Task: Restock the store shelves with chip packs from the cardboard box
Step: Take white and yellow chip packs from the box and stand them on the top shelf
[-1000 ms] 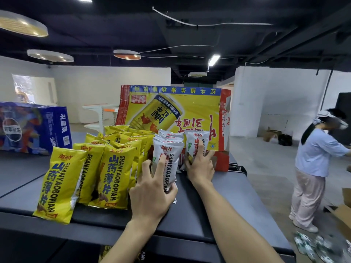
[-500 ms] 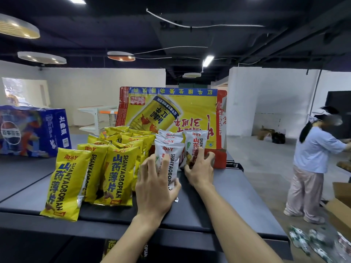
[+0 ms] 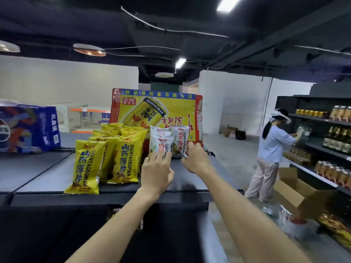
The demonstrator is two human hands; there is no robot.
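Several yellow chip packs (image 3: 89,164) stand in rows on the dark grey shelf top (image 3: 38,168). To their right stand a few white chip packs (image 3: 161,142). My left hand (image 3: 155,171) rests against the lower part of the front white pack, fingers apart and flat. My right hand (image 3: 195,158) curls around the bottom right corner of the rear white pack (image 3: 179,141). An open cardboard box (image 3: 292,188) sits on the floor at the right, its inside hidden.
An upside-down yellow and red drink carton (image 3: 161,111) stands right behind the packs. A blue drinks case (image 3: 24,128) sits at the far left. A person (image 3: 271,152) works at bottle-filled black shelves (image 3: 332,139) on the right. Loose packs lie on the floor there.
My view has swung right, bringing the bottle shelves into sight. Both hands have slid lower on the white packs, and my right hand has curled at the rear pack's corner.
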